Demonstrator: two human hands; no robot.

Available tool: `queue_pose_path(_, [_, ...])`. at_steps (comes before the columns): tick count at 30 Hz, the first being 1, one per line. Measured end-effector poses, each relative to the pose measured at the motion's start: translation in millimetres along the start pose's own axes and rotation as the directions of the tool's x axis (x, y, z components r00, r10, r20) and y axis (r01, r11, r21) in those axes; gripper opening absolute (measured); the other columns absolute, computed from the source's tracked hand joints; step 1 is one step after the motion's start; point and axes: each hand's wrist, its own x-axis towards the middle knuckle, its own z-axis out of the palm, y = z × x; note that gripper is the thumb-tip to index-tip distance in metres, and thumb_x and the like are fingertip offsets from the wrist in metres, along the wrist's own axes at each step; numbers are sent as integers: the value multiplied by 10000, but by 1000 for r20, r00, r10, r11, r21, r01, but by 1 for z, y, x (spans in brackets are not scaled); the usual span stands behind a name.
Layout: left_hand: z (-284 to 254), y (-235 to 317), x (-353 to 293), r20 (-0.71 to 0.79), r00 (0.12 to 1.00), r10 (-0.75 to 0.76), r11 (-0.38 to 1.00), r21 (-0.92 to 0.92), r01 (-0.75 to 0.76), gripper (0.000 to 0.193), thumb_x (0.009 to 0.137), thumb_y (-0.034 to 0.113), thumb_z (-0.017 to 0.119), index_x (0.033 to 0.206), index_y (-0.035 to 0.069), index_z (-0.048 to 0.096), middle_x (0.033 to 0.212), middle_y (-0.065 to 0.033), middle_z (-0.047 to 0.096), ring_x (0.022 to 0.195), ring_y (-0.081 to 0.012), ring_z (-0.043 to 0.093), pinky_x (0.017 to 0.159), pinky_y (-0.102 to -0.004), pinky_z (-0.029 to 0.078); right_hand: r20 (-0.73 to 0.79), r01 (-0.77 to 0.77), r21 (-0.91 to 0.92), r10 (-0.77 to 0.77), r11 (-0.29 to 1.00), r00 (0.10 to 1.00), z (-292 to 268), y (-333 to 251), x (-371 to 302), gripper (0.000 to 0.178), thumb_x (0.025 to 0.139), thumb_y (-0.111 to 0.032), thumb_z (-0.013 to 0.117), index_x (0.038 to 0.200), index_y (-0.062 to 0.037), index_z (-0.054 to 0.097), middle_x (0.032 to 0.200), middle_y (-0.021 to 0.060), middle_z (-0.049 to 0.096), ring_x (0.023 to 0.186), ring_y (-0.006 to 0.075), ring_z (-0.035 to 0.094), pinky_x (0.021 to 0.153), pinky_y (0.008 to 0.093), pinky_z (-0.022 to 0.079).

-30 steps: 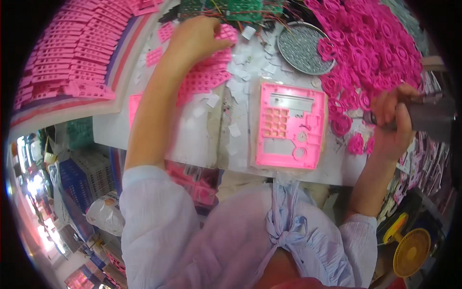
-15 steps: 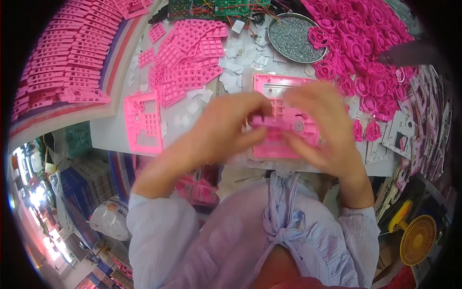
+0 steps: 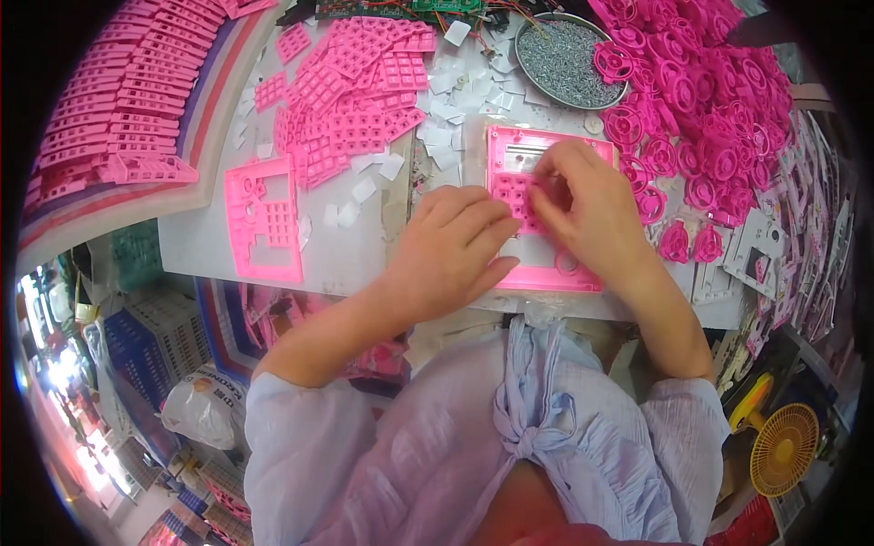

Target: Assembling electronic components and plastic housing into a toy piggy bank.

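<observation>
A pink plastic housing point(image 3: 546, 278) lies in front of me, near the table's front edge. In its middle sits a pink key grid point(image 3: 513, 193) with square cells. My left hand point(image 3: 452, 244) rests over the housing's left side, fingers stretched out and tips at the grid's edge, thumb apart. My right hand point(image 3: 590, 202) is bent over the housing from the right. Its thumb and fingertips are closed at the grid's right edge; the palm hides part of the housing.
Another pink housing point(image 3: 289, 255) lies to the left. Behind it is a heap of pink key grids point(image 3: 355, 100), with white square pieces point(image 3: 364, 189) scattered about. A round tray of small metal screws point(image 3: 564, 68) stands at the back, beside a pile of magenta ring parts point(image 3: 719, 109).
The pink piece held between both hands above the housing is now down in it. My left hand has loosened and its fingers have straightened; my right hand has come in over the grid.
</observation>
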Motion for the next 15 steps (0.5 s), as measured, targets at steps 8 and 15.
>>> queue_pose_path(8, [-28,-37,20,-55,998,-16,999,-41,14,305,781,89,770,1071,43,688,1042,-105,694,945,-323,656,861,-451,525,366,455,-335,-331,825,870,5,-3,-35,887,818,-483,743,1482,19,437,1570,211,392,1473,381,357,1152,539,342])
queue_pose_path(15, [-44,-155,150,-298,824,-482,684,460,566,321,878,337,716,855,17,722,814,-118,714,809,-236,691,739,-357,501,422,421,-453,-227,786,878,9,-13,-36,1053,797,-644,688,1529,41,366,1618,209,325,1524,370,255,1193,553,259])
